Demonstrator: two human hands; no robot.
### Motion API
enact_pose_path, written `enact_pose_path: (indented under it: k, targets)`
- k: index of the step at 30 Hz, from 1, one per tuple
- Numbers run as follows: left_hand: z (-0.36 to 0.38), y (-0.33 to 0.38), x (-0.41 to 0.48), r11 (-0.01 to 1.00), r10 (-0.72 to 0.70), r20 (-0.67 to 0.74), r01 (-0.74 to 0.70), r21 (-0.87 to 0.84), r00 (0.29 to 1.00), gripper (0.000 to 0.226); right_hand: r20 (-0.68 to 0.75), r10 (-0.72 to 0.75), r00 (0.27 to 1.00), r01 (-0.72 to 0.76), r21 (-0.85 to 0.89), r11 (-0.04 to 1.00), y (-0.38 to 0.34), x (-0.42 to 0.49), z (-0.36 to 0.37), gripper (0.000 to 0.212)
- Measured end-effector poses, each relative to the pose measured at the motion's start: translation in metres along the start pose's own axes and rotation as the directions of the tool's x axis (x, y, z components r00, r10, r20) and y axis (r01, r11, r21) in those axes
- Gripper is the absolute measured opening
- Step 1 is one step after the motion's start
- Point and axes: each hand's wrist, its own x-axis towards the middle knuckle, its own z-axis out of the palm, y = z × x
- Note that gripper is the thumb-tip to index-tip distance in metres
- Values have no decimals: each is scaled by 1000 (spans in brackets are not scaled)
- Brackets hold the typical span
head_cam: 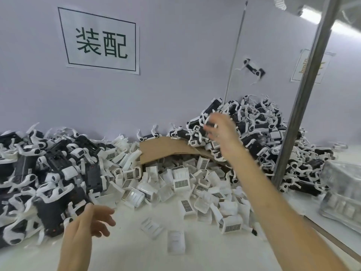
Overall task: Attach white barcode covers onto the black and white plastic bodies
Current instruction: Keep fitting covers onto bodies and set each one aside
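A heap of black and white plastic bodies [48, 173] fills the left side of the table. A second heap of bodies [259, 133] rises at the back right. Loose white barcode covers [181, 181] lie scattered across the middle. My left hand [91, 222] hovers at the near edge of the left heap, fingers relaxed and spread, holding nothing. My right hand [218, 128] is stretched out and blurred in front of the right heap, fingers loose, with nothing plainly in it. One black and white body [254, 69] is in mid-air against the wall above that heap.
A bent piece of brown cardboard [166, 149] arches between the two heaps. A grey metal post [304, 90] slants up on the right. A clear plastic bag of parts [341, 194] lies at the right edge. A paper sign [99, 40] hangs on the back wall.
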Motion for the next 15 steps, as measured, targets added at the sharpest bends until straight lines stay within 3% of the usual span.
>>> enact_pose_path:
  k: [3,6,7,9,11,13,15]
  targets:
    - [-3,-5,-12,979,189,-144,-176,99,971,42,163,-34,986,75,-254,964,65,-45,34,34]
    - [-5,-5,-9,954,270,-340,-202,224,901,13,236,19,971,83,-414,906,119,-87,52,36]
    - [-9,-5,-7,959,254,-427,-168,230,868,15,263,34,964,100,-480,872,136,-99,55,37]
    - [-18,-3,-6,959,263,-565,-150,240,782,43,318,41,947,178,-628,758,162,-119,62,40]
    - [-31,4,-5,940,302,-589,-131,315,750,58,380,86,921,255,-756,603,176,-126,64,42]
    - [-44,5,-2,909,302,-550,-63,411,779,67,446,121,887,332,-796,506,182,-129,66,35]
    - [-41,7,-2,844,325,-435,-50,535,840,68,460,85,884,364,-791,492,184,-127,59,28]
